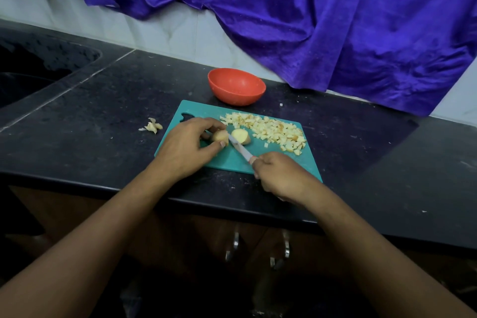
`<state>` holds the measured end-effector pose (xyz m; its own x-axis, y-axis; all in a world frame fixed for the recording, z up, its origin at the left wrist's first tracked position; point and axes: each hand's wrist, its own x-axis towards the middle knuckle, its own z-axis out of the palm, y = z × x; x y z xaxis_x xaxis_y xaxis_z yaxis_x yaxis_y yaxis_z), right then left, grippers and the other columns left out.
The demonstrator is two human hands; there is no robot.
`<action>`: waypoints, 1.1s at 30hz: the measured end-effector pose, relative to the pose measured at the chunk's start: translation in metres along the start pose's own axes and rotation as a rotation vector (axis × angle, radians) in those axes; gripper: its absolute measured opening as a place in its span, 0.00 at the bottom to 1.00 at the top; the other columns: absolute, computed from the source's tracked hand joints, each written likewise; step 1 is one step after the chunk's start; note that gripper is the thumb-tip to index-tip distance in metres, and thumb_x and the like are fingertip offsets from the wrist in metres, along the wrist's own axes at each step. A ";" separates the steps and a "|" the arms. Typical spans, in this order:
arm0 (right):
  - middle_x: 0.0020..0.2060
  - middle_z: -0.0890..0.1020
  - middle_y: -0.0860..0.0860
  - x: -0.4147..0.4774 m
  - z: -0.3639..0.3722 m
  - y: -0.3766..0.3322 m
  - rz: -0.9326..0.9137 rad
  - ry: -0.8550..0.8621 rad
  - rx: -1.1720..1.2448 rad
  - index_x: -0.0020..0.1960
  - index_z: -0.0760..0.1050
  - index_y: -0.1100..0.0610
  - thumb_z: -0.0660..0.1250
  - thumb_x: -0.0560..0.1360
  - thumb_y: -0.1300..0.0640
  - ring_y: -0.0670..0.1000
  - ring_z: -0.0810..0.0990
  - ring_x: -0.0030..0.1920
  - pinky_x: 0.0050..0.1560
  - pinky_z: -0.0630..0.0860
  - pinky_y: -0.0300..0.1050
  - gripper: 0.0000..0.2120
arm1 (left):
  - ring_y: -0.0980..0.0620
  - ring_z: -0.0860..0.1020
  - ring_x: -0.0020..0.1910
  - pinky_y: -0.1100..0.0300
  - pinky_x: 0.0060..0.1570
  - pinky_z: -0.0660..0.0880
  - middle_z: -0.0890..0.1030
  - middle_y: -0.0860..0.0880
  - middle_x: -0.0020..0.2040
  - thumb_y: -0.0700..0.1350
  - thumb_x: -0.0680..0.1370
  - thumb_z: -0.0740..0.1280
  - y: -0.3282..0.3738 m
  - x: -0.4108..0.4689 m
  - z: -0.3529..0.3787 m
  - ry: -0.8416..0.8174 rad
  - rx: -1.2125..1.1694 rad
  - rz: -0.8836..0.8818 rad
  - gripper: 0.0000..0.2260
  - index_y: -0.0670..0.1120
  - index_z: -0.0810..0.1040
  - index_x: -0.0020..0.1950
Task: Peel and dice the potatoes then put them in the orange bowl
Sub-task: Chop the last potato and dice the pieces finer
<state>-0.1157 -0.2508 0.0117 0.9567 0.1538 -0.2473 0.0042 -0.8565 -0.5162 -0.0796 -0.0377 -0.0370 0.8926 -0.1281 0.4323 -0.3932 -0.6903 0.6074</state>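
Observation:
On a teal cutting board [232,162] lies a potato cut in two. My left hand [188,147] pinches the left half [220,136] between thumb and fingers. The right half [240,136] lies free, cut face up. My right hand [278,175] grips the handle of a small knife [241,148], whose blade stands between the two halves. A heap of diced potato [271,130] covers the board's far right part. The orange bowl [236,86] stands just behind the board and holds nothing that I can see.
Potato peels [152,126] lie on the black counter [103,100] left of the board. A sink [31,72] is set in at the far left. A purple cloth [335,20] hangs over the back wall. Cabinet handles [258,250] show below the counter's front edge.

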 end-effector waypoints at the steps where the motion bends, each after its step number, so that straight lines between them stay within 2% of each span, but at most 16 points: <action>1: 0.33 0.75 0.51 0.001 -0.002 0.003 -0.007 0.024 0.065 0.45 0.76 0.56 0.55 0.86 0.45 0.49 0.71 0.30 0.34 0.68 0.48 0.19 | 0.61 0.79 0.51 0.57 0.53 0.77 0.82 0.58 0.56 0.50 0.77 0.74 -0.001 0.000 0.000 0.007 -0.033 -0.015 0.14 0.56 0.81 0.62; 4: 0.30 0.74 0.50 0.007 -0.006 0.011 -0.089 0.152 0.187 0.44 0.76 0.58 0.56 0.86 0.46 0.49 0.69 0.28 0.32 0.67 0.49 0.20 | 0.62 0.80 0.51 0.52 0.54 0.79 0.82 0.60 0.54 0.49 0.75 0.75 -0.001 -0.001 -0.001 0.011 -0.092 -0.048 0.13 0.56 0.81 0.59; 7: 0.31 0.77 0.49 0.015 -0.003 0.018 -0.213 0.355 0.084 0.44 0.76 0.57 0.57 0.86 0.44 0.51 0.74 0.32 0.35 0.71 0.53 0.21 | 0.61 0.80 0.51 0.50 0.53 0.79 0.81 0.62 0.53 0.53 0.73 0.77 -0.001 -0.001 0.000 -0.005 -0.073 -0.044 0.15 0.57 0.78 0.57; 9: 0.31 0.77 0.49 0.021 0.005 0.026 -0.276 0.466 0.042 0.43 0.75 0.54 0.56 0.85 0.43 0.50 0.75 0.32 0.34 0.70 0.52 0.20 | 0.60 0.79 0.51 0.50 0.53 0.79 0.80 0.61 0.54 0.54 0.73 0.77 -0.002 -0.001 0.001 -0.009 -0.042 -0.038 0.17 0.57 0.77 0.59; 12: 0.28 0.74 0.47 0.026 0.018 0.037 -0.335 0.585 -0.005 0.40 0.71 0.49 0.56 0.86 0.44 0.47 0.72 0.28 0.29 0.66 0.46 0.18 | 0.58 0.78 0.51 0.52 0.55 0.77 0.80 0.59 0.58 0.52 0.75 0.75 -0.004 0.002 0.002 0.007 0.021 -0.030 0.19 0.57 0.78 0.65; 15: 0.27 0.73 0.46 0.028 0.022 0.041 -0.376 0.618 0.031 0.39 0.68 0.47 0.56 0.86 0.45 0.47 0.71 0.27 0.28 0.63 0.43 0.17 | 0.57 0.76 0.51 0.57 0.51 0.73 0.80 0.56 0.60 0.51 0.76 0.75 -0.004 0.010 0.004 0.033 0.098 -0.050 0.20 0.55 0.78 0.67; 18: 0.27 0.72 0.46 0.029 0.021 0.044 -0.389 0.626 0.068 0.40 0.69 0.48 0.56 0.86 0.44 0.47 0.71 0.27 0.28 0.64 0.44 0.18 | 0.56 0.78 0.51 0.54 0.50 0.75 0.81 0.57 0.59 0.51 0.75 0.76 -0.002 0.022 0.006 0.059 0.110 -0.118 0.18 0.55 0.78 0.64; 24: 0.27 0.72 0.46 0.030 0.022 0.045 -0.401 0.620 0.056 0.39 0.69 0.48 0.57 0.86 0.45 0.47 0.72 0.28 0.28 0.63 0.41 0.17 | 0.54 0.79 0.55 0.56 0.44 0.70 0.81 0.59 0.58 0.55 0.74 0.76 0.002 0.034 0.011 0.039 0.145 -0.179 0.18 0.55 0.77 0.61; 26: 0.27 0.72 0.46 0.030 0.022 0.045 -0.401 0.628 0.066 0.39 0.68 0.48 0.57 0.85 0.45 0.47 0.72 0.28 0.28 0.62 0.41 0.17 | 0.54 0.78 0.56 0.55 0.46 0.71 0.80 0.58 0.60 0.56 0.73 0.76 0.001 0.031 0.012 0.063 0.137 -0.169 0.20 0.55 0.77 0.63; 29: 0.27 0.72 0.46 0.031 0.022 0.046 -0.407 0.629 0.097 0.39 0.69 0.48 0.57 0.85 0.45 0.47 0.71 0.28 0.29 0.64 0.42 0.18 | 0.51 0.73 0.63 0.55 0.55 0.71 0.77 0.55 0.65 0.57 0.73 0.77 0.000 0.025 0.013 0.103 0.180 -0.100 0.24 0.54 0.77 0.66; 31: 0.27 0.73 0.46 0.031 0.021 0.046 -0.415 0.624 0.135 0.39 0.70 0.49 0.57 0.85 0.45 0.47 0.71 0.28 0.29 0.65 0.45 0.18 | 0.50 0.70 0.65 0.56 0.58 0.69 0.76 0.53 0.65 0.55 0.74 0.75 0.003 0.024 0.012 0.140 0.212 0.003 0.22 0.53 0.77 0.66; 33: 0.27 0.73 0.47 0.031 0.021 0.047 -0.417 0.626 0.171 0.40 0.72 0.51 0.58 0.85 0.45 0.47 0.71 0.27 0.28 0.66 0.46 0.18 | 0.49 0.71 0.65 0.50 0.63 0.71 0.78 0.52 0.64 0.55 0.74 0.73 0.009 0.027 0.012 0.118 0.242 0.135 0.22 0.51 0.78 0.66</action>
<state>-0.0921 -0.2760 -0.0370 0.8723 0.0961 0.4795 0.4046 -0.6927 -0.5971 -0.0563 -0.0558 -0.0276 0.7985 -0.1564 0.5814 -0.4299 -0.8241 0.3687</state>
